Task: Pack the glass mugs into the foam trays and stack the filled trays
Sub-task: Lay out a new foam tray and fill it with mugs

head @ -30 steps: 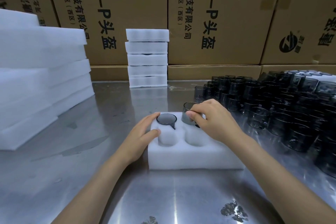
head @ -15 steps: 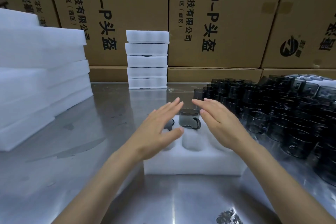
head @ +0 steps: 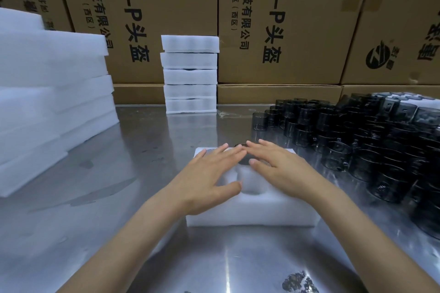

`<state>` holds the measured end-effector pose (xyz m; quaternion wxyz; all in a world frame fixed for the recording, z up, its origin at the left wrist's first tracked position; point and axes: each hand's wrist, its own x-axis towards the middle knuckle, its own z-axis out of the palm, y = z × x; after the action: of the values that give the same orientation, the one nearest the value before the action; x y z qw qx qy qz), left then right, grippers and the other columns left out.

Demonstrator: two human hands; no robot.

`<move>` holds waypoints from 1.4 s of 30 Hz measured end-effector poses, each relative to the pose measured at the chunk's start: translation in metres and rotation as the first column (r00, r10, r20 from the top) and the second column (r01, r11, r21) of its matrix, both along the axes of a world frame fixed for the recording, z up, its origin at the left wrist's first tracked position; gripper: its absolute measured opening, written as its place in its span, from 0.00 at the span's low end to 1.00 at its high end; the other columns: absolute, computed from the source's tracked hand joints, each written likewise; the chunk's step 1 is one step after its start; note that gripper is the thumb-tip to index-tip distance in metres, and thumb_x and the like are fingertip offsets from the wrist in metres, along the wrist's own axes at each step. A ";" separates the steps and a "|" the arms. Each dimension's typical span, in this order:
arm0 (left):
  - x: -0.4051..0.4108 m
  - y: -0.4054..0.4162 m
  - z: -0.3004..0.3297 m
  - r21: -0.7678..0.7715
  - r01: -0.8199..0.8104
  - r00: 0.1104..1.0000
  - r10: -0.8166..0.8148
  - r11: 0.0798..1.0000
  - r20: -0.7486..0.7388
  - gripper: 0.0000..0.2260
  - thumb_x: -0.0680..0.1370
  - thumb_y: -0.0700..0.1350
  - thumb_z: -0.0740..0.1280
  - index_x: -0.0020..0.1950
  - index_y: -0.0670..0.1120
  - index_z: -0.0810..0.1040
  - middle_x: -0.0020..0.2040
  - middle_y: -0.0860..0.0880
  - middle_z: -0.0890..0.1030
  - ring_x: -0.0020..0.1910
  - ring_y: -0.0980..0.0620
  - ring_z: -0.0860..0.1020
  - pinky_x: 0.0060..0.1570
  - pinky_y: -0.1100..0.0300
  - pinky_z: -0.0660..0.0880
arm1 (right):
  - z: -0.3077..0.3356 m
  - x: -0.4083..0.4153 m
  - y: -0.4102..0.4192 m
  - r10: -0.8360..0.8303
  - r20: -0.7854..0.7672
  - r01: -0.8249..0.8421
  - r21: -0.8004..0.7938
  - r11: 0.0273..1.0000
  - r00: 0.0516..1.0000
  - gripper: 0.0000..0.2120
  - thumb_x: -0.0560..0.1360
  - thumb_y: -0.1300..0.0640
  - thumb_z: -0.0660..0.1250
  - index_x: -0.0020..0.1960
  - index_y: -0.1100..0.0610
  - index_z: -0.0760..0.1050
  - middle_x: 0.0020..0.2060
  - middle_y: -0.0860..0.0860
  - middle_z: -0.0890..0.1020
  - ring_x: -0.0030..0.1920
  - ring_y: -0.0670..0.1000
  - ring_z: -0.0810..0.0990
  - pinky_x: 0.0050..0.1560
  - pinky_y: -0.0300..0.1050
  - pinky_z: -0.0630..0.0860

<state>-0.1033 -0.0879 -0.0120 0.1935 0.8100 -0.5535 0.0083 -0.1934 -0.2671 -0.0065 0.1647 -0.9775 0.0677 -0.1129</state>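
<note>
A white foam tray lies on the steel table in front of me. Dark glass mugs sit in its far pockets; only a sliver of one mug shows between my hands. My left hand lies flat, fingers straight, over the tray's far left pocket. My right hand lies flat, fingers straight, over the far right pocket. A near pocket of the tray is empty. Several loose dark glass mugs crowd the table at the right.
A stack of filled foam trays stands at the back centre. A large pile of white foam slabs fills the left side. Cardboard boxes wall off the back. The steel table stretches around the tray.
My right hand let go of the mug it held over the far right pocket. Both hands opened flat and came down onto the mugs, which now sit lower in the tray.
</note>
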 end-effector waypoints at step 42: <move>-0.014 0.017 -0.007 -0.213 -0.005 0.995 0.025 0.977 0.091 0.23 0.72 0.66 0.53 0.57 0.59 0.79 0.60 0.65 0.73 0.60 0.67 0.69 0.54 0.71 0.65 | 0.003 -0.014 -0.034 -0.295 0.691 0.094 0.313 0.945 0.660 0.07 0.75 0.54 0.67 0.39 0.54 0.74 0.59 0.45 0.75 0.63 0.34 0.67 0.52 0.43 0.71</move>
<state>-0.1171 -0.0704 -0.0187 0.2528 0.7876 -0.5516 0.1068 -0.2071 -0.3009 -0.0031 0.2866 -0.8089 0.1151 -0.5003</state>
